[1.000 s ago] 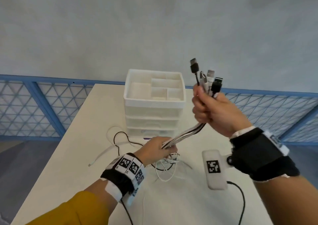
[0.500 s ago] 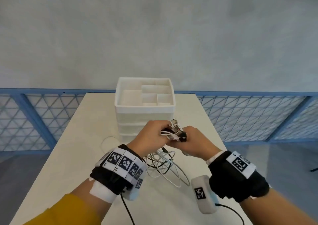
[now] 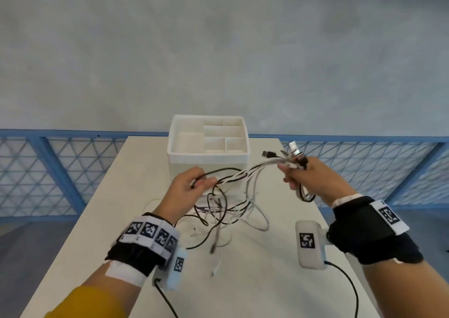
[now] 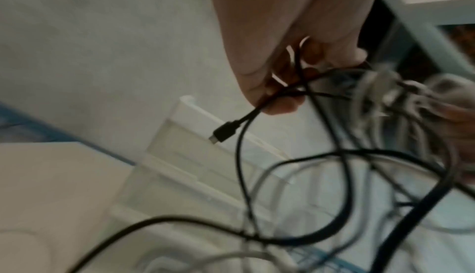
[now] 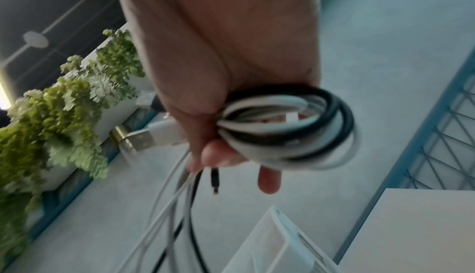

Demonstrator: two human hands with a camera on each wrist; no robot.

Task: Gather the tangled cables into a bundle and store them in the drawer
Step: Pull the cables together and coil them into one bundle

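Black and white cables (image 3: 228,208) hang in a loose tangle above the white table (image 3: 102,208), strung between both hands. My left hand (image 3: 194,184) pinches a few strands in front of the white drawer unit (image 3: 209,157); a black plug (image 4: 225,132) dangles below its fingers. My right hand (image 3: 298,172) is raised to the right of the unit and grips a short coil of black and white cable (image 5: 290,131), with several plugs (image 3: 289,151) sticking out above the fist. The unit's drawers look closed.
The drawer unit's top is an open tray with dividers (image 3: 223,138). Loose cable ends (image 3: 213,252) trail onto the table between my wrists. A blue lattice railing (image 3: 48,172) runs behind the table. Green plants (image 5: 51,104) show in the right wrist view.
My hands, together in front of the drawer unit half a second ago, have drawn apart. The right hand moved right and up with the coil, stretching strands between the hands.
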